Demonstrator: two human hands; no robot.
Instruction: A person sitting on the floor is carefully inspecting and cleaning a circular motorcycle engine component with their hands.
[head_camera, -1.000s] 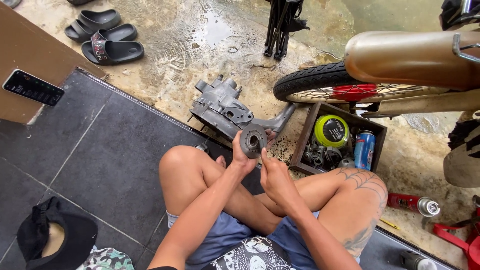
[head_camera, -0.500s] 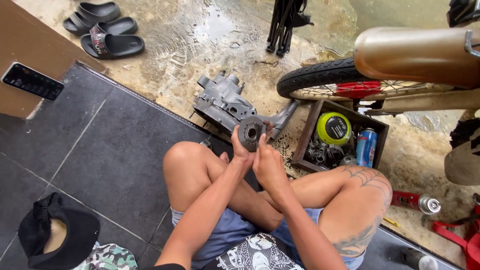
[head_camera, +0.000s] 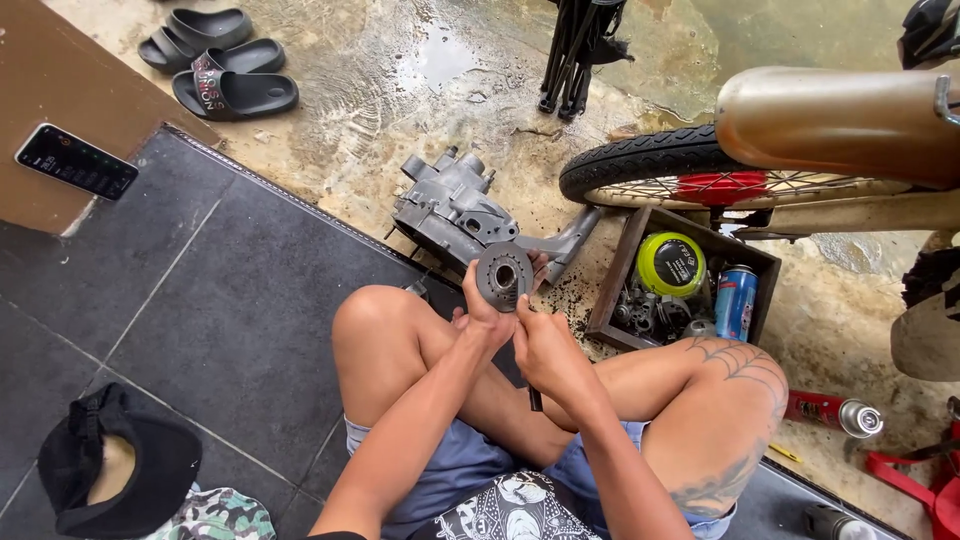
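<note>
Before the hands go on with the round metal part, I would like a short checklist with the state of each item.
1. Left hand grips the round metal part: ok.
2. Right hand holds a dark tool: ok; its tip, cannot tell.
3. Part held above the legs: ok.
4. Engine casing lies apart on the wet floor: ok.
5. Wooden box beside the right knee: ok.

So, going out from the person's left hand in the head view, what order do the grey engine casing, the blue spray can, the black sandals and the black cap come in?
From the left hand, which holds a round metal part:
1. Grey engine casing, just beyond the hand on the wet ground.
2. Blue spray can, to the right, in the wooden box.
3. Black sandals at top left and black cap at bottom left: too close to call.
</note>
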